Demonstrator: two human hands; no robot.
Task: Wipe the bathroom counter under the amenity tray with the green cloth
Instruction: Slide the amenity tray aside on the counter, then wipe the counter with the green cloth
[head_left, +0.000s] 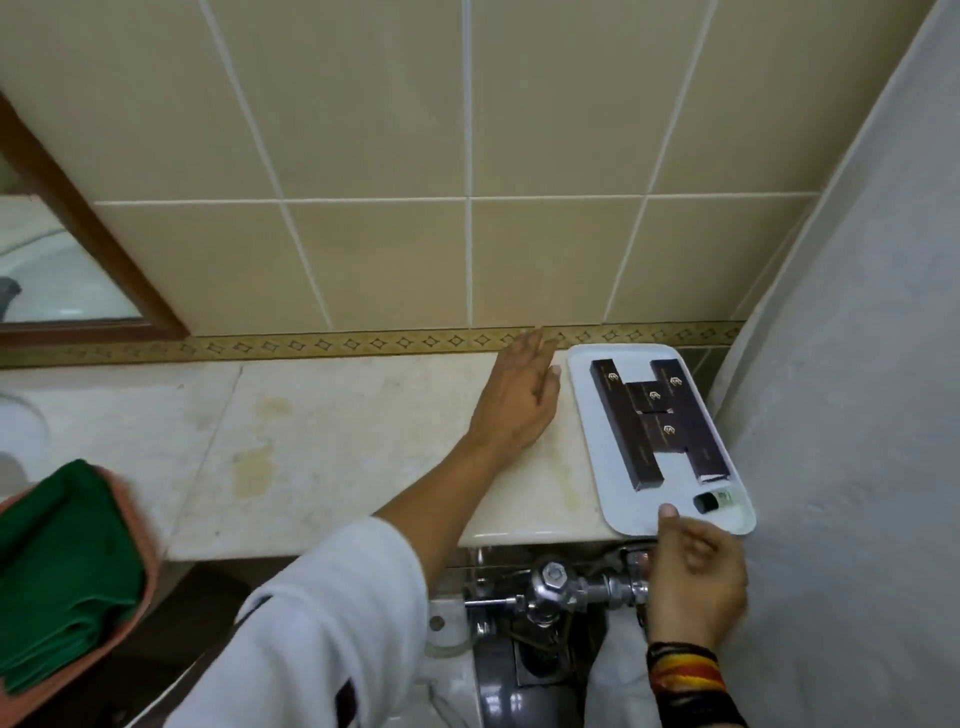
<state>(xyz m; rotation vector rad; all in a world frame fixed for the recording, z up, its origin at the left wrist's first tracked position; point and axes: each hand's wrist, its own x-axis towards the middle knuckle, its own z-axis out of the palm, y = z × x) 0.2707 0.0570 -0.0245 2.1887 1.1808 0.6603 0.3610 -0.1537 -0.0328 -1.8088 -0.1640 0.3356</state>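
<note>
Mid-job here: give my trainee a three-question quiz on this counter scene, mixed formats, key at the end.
1. True or false: the white tray holds dark boxes and a small bottle.
2. Which hand touches the tray's near edge? A left hand B right hand
3. Fill in: the green cloth lies at the far ___ of the view.

Key: 1 true; 2 B; 3 left.

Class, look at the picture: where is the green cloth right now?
In the head view, the green cloth lies folded at the far lower left, on an orange cloth beside the counter, well away from both hands and the tray.
</note>
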